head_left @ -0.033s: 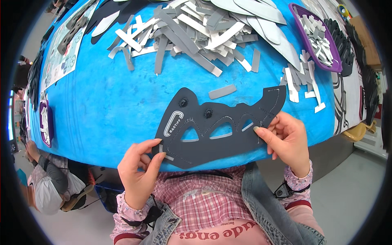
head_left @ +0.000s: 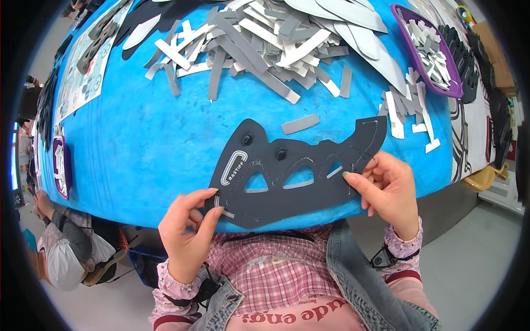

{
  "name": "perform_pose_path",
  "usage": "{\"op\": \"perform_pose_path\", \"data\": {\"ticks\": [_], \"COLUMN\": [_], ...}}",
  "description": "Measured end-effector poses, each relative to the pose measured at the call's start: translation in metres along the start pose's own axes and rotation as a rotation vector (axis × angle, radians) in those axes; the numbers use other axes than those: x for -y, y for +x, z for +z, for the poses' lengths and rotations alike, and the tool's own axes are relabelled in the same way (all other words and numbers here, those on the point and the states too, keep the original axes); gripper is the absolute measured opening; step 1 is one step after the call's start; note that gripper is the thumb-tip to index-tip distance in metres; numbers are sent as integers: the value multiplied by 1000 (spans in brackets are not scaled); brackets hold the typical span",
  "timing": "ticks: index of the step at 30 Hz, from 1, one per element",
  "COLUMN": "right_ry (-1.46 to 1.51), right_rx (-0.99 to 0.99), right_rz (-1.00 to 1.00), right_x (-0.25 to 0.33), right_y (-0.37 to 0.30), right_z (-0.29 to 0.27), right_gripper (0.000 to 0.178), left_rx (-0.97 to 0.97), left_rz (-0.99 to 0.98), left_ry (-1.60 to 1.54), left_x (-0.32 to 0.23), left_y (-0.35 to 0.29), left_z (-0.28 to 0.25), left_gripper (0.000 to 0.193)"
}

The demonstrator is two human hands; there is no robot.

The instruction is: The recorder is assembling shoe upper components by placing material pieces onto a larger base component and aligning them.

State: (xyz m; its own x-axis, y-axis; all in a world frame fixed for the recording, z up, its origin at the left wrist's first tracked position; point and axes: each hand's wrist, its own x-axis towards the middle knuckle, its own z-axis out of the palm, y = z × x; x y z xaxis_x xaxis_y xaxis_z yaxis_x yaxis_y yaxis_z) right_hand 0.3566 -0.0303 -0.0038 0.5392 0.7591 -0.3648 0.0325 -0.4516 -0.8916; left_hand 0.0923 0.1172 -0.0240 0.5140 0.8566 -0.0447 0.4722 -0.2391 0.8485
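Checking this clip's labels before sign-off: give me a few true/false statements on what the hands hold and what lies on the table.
1. Both hands grip one dark cut-out panel. True: the left hand pinches its lower left corner, the right hand its right end; the panel lies at the table's near edge.
2. The table cover is red. False: the cover is blue.
3. A single grey strip lies just beyond the panel. True: the strip lies apart from the strip pile.
4. The purple tray is empty. False: the tray holds grey and white strips.
5. The panel has no openings. False: it has three cut-out windows.
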Motion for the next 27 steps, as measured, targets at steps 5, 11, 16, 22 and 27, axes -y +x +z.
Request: {"op": "perform_pose_path", "data": {"ticks": [5,11,16,22,27], "right_ry": [2,-1,4,-6,-6], "right_rx": [4,-4,-9,-9,-8], "right_rz": [15,47,43,33,31], "right_x": [-2,1,-1,0,0], "right_y": [-1,-1,-1,-1,-1], "right_z": [0,0,-1,-1,0], "right_gripper": [25,24,24,23,22], "left_rx": [27,48,55,55,55], "left_rz": [-46,-10,-5,-29,-3], "left_ry": [27,32,35,21,28], "left_x": [-3,0,-1,-2,1], "left_y": [0,0,0,-1,0], "left_z": [-2,-4,-3,-3,-2], "left_gripper": [32,33,33,33,33]}}
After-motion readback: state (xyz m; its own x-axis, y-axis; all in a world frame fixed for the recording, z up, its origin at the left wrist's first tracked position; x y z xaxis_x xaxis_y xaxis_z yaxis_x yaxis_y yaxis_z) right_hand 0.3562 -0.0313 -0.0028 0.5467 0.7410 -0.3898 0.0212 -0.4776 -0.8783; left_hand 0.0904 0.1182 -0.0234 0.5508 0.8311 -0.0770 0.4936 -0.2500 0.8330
